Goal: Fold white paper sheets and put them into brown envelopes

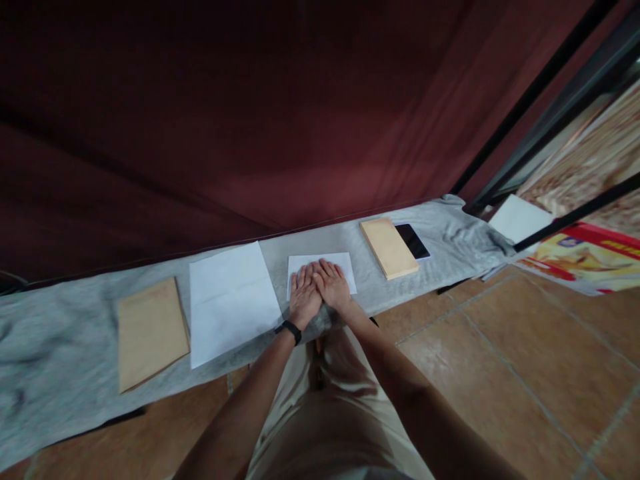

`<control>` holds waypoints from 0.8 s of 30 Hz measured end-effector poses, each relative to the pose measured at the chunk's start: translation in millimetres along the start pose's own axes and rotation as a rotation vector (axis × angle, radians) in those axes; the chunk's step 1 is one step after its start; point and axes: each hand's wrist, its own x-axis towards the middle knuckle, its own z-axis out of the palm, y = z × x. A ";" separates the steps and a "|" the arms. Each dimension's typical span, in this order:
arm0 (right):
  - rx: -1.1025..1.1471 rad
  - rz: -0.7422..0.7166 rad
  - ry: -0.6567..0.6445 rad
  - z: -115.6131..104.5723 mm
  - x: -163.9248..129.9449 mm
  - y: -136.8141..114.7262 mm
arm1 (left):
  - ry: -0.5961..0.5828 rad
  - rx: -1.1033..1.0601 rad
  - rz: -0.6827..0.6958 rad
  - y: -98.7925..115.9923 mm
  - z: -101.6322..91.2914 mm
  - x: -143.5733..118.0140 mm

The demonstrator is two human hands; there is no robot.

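- One brown paper piece [150, 333], in more than one layer, lies at the far left on the grey cloth [453, 230]
- Just right of it lies a large white sheet [233, 303], its near edge close to the edge of the cloth
- Left hand [306, 293], a dark band [293, 331] at its wrist, rests palm down on a smaller white paper [297, 263]; its fingers are straight and only narrowly parted, pressing flat and gripping nothing
- Right hand [334, 285] lies flat on the same paper, thumb side against the left hand, fingers extended with slim gaps between; how far the thumbs overlap I cannot tell
- Right of the hands sits a brown stack [389, 248], angled
- Beside the stack, partly covered by it, lies a dark-screened device [413, 241]
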 end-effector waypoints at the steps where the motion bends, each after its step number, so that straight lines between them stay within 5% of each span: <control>1: -0.011 0.010 0.000 0.6 -0.5 3.3 | 0.011 0.000 -0.008 0.5 -0.5 0.4; 15: -0.099 0.142 0.075 2.4 -11.7 39.3 | 0.093 0.060 -0.212 -0.4 1.1 17.3; 24: -0.077 0.153 0.118 3.8 -11.1 39.0 | 0.057 0.053 0.021 -7.0 5.5 44.8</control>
